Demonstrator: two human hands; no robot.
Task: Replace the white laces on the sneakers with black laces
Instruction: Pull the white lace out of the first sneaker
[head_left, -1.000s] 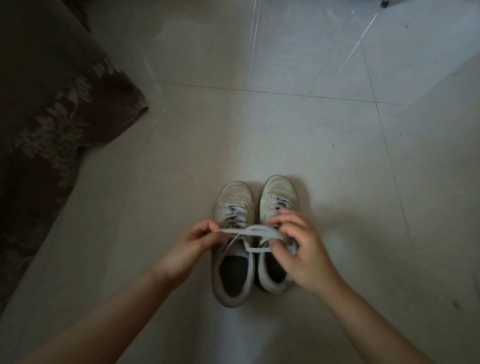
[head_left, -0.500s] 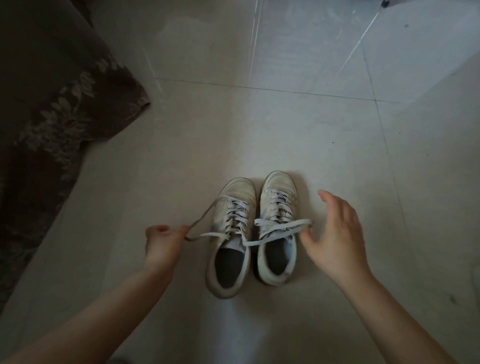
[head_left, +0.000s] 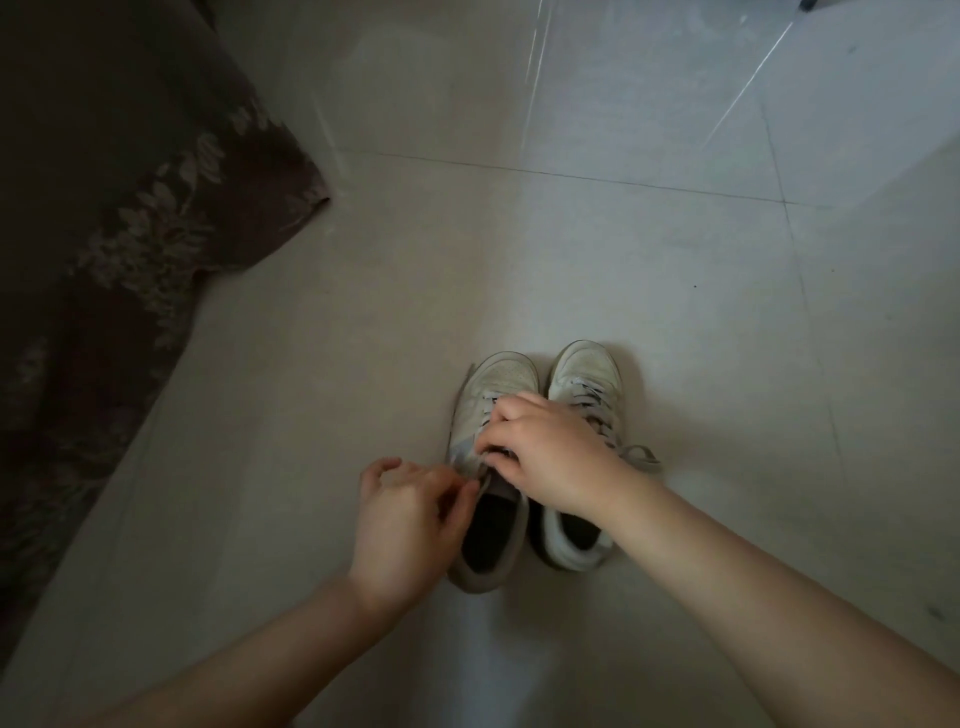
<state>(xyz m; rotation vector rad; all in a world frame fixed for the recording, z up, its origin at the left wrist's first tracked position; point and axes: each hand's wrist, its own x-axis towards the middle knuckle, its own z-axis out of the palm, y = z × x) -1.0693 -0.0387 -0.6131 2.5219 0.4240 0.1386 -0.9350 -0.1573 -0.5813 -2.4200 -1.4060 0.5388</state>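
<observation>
Two worn white sneakers stand side by side on the floor, toes away from me. Both hands are on the left sneaker (head_left: 501, 379). My left hand (head_left: 410, 525) pinches a white lace end at the shoe's near left eyelets. My right hand (head_left: 545, 452) reaches across and its curled fingers pinch the white lace (head_left: 488, 410) over the tongue. The right sneaker (head_left: 587, 374) is still laced in white, and a loose loop of its lace (head_left: 641, 457) lies on the floor to its right. My right wrist hides the middle of that shoe. No black laces are in view.
A dark floral-patterned fabric (head_left: 119, 218) covers the left side of the view down to the floor. The sneakers stand on pale floor tiles (head_left: 623, 270) with grout lines running behind and to their right.
Both hands moved in from the sides onto the left sneaker. My left hand drew its lace end back to the eyelets; my right hand, open before, now pinches the lace.
</observation>
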